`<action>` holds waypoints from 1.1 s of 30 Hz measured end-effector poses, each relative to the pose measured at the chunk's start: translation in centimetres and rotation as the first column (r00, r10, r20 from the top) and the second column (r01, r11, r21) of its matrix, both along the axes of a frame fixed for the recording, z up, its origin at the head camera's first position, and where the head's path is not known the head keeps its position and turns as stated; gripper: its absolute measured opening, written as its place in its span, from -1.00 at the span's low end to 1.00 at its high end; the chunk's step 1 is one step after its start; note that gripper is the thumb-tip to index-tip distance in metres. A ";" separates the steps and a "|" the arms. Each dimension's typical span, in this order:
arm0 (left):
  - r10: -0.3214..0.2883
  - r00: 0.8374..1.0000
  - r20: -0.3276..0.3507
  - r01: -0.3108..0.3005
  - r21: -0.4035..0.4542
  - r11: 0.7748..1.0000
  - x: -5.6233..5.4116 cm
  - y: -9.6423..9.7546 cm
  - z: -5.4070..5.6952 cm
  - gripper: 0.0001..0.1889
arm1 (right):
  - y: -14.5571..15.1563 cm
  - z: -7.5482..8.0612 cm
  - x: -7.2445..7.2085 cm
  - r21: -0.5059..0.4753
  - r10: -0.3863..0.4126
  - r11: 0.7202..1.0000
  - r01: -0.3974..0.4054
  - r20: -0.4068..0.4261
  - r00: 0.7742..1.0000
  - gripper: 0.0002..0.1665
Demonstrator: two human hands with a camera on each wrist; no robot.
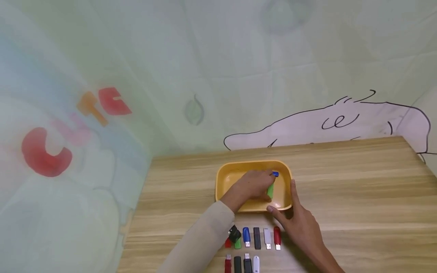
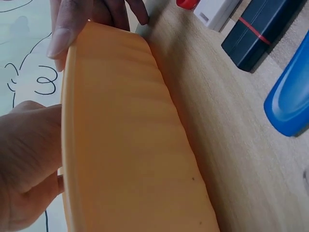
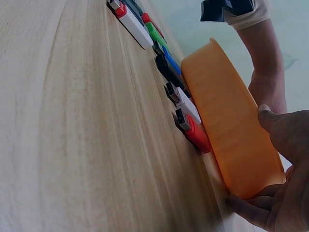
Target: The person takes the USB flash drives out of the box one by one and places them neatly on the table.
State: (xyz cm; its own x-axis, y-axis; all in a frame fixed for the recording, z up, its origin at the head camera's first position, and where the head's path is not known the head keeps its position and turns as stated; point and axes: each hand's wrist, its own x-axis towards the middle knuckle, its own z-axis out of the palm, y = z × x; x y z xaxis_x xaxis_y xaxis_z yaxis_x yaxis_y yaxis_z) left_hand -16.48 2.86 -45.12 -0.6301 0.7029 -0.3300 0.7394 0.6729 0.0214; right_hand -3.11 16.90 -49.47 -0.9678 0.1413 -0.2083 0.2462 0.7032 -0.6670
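Observation:
A yellow-orange plastic tray (image 1: pixel 235 165) stands on the wooden table. My left hand (image 1: pixel 254 184) reaches down inside it, its fingertips at a blue USB stick (image 1: pixel 275 174) and its thumb near the end of a green USB stick (image 1: pixel 270 190). The palm and fingers partly cover both sticks, and I cannot tell whether the hand grips either one. At the tray's near right corner, my right hand (image 1: pixel 302 223) holds the wall. Its thumb (image 3: pixel 264 117) is at the near rim and its other fingers go round the right side.
In front of the tray lies a row of USB sticks, among them a blue one (image 1: pixel 246 236), a black one (image 1: pixel 257 238), a white one (image 1: pixel 267 238) and a red one (image 1: pixel 277 237). A second row, with a white stick (image 1: pixel 256 264), lies nearer. Printed cloth (image 1: pixel 205 76) hangs behind the table.

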 end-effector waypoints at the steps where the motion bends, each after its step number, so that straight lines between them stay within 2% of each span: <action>1: 0.002 1.000 -0.002 -0.002 0.002 1.000 0.0 -0.1 0.1 -0.38 | 0.0 0.0 0.0 0.001 0.000 1.000 0.000 0.001 1.000 0.48; 11: 0.015 0.999 -0.032 -0.015 0.008 1.000 0.1 -1.3 1.0 -0.36 | 0.0 0.1 -0.1 0.015 0.007 1.000 -0.007 0.011 1.000 0.49; 20: 0.040 0.997 -0.063 -0.039 0.011 0.999 0.6 -2.3 2.1 -0.33 | -0.2 0.2 0.0 0.020 0.006 1.000 -0.006 0.004 1.000 0.47; 33: 0.101 0.995 -0.012 -0.100 0.081 0.992 1.5 -3.7 3.0 -0.30 | -0.2 0.3 0.0 0.018 0.008 1.000 -0.008 0.000 1.000 0.46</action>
State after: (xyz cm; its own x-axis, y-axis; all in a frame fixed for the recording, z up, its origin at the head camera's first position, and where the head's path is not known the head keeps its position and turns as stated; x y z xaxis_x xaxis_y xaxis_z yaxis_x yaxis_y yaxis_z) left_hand -14.99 -0.84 -42.15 -0.7035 0.6597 -0.2645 0.6690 0.7403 0.0670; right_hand -3.07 16.69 -49.19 -0.9689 0.1373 -0.2057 0.2405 0.7171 -0.6542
